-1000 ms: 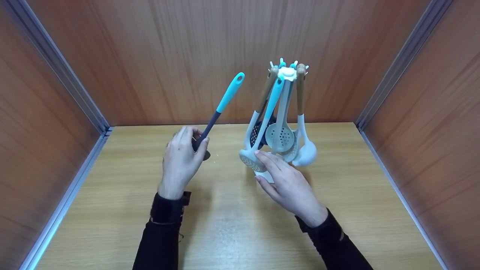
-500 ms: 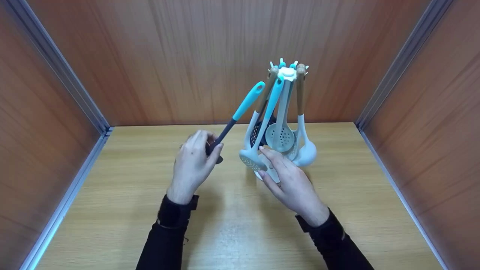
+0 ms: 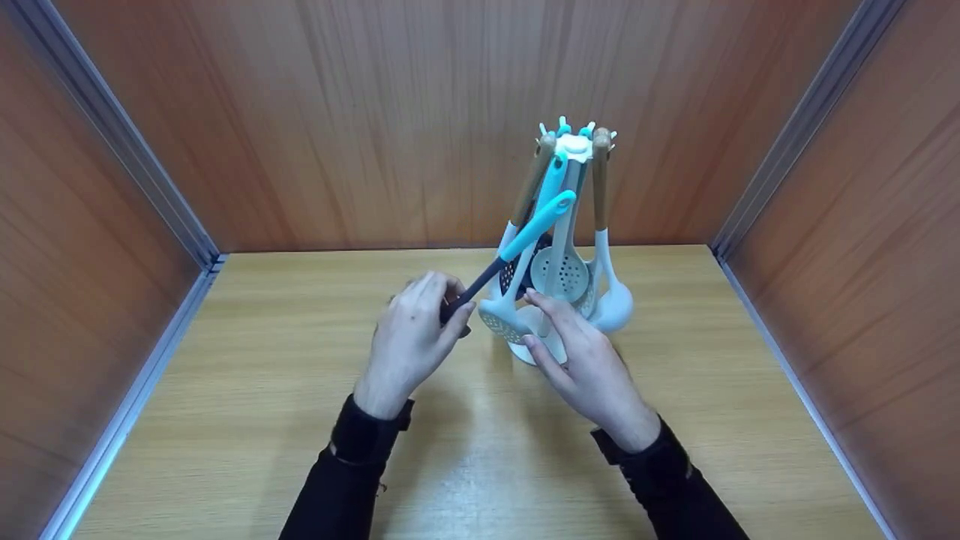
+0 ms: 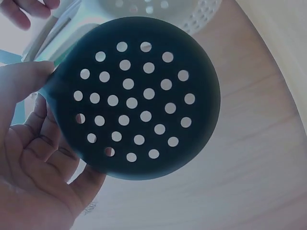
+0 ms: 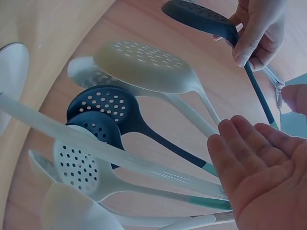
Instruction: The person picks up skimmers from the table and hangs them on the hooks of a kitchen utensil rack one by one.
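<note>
My left hand (image 3: 412,341) pinches a dark skimmer (image 3: 474,286) low on its shaft, near the perforated head. Its turquoise handle (image 3: 536,226) points up and right, crossing in front of the rack's utensils. The round head with many holes fills much of the left wrist view, where the skimmer (image 4: 158,106) has thumb and fingers at its neck. My right hand (image 3: 592,375) is held with straight fingers in front of the utensil rack (image 3: 575,146), holding nothing; whether its fingertips touch the rack cannot be told. In the right wrist view its palm (image 5: 268,177) faces the hanging utensils.
On the rack hang a pale slotted turner-like utensil (image 3: 501,319), a pale perforated skimmer (image 3: 559,274), a white ladle (image 3: 611,306) and dark perforated utensils (image 5: 108,103). The rack's white base (image 3: 536,351) stands on a wooden table (image 3: 300,375). Wood panels (image 3: 375,127) enclose it.
My left hand has moved right and slightly nearer, carrying the skimmer to the rack; its handle has tilted further right and now overlaps the hanging utensils. The right hand has shifted only slightly.
</note>
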`<state>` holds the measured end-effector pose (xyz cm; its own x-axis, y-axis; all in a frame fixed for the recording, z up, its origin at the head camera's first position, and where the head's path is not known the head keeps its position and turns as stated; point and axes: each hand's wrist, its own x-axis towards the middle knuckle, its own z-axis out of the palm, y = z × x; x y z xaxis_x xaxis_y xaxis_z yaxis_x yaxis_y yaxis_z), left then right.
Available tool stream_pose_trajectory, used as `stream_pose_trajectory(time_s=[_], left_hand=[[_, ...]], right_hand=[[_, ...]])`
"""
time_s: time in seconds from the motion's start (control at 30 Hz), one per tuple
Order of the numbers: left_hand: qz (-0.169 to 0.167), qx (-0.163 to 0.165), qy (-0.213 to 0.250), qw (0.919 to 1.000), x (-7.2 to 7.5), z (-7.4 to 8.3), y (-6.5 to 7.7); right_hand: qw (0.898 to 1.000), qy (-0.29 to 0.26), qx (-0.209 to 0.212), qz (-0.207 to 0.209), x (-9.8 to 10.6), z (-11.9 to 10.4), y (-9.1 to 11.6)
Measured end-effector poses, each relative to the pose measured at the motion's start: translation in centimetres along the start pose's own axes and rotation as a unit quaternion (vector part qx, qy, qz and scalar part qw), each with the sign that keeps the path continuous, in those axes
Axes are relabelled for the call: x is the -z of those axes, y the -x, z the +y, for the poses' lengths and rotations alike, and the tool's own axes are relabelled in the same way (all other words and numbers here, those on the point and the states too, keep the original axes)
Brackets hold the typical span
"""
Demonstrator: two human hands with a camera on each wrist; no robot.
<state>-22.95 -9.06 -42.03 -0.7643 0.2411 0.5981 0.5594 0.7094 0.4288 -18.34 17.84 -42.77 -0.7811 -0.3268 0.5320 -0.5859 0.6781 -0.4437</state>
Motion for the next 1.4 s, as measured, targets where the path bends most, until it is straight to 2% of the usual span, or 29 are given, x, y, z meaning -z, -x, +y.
stream_pose_trajectory(time_s=[0.13, 0.27, 0.57, 0.97, 1.17, 1.4], left_hand=[[-0.009, -0.011, 0.001, 0.9999, -0.4, 0.5, 0.1], [-0.021, -0.018, 0.002, 0.9996, -0.8, 0.9, 0.2], [-0.034, -0.045, -0.005, 0.9984, -1.8, 1.9, 0.4], [-0.057, -0.055, 0.003, 0.9969, -2.9, 2.9, 0.7], [-0.068, -0.076, 0.024, 0.9945, -3.5, 3.1, 0.9], [-0.076, -0.096, 0.022, 0.9923, -4.1, 3.5, 1.2]], right_hand=[[1.000, -0.015, -0.004, 0.008, 0.0, 0.1, 0.0], [0.998, -0.054, -0.015, 0.013, 0.0, 0.1, -0.1], [0.989, -0.138, -0.055, 0.012, 0.4, -0.1, -0.3], [0.969, -0.222, -0.100, 0.034, 0.6, -0.2, -0.6], [0.959, -0.248, -0.129, 0.051, 0.4, -0.2, -0.7], [0.947, -0.276, -0.153, 0.061, 0.4, -0.4, -0.7]])
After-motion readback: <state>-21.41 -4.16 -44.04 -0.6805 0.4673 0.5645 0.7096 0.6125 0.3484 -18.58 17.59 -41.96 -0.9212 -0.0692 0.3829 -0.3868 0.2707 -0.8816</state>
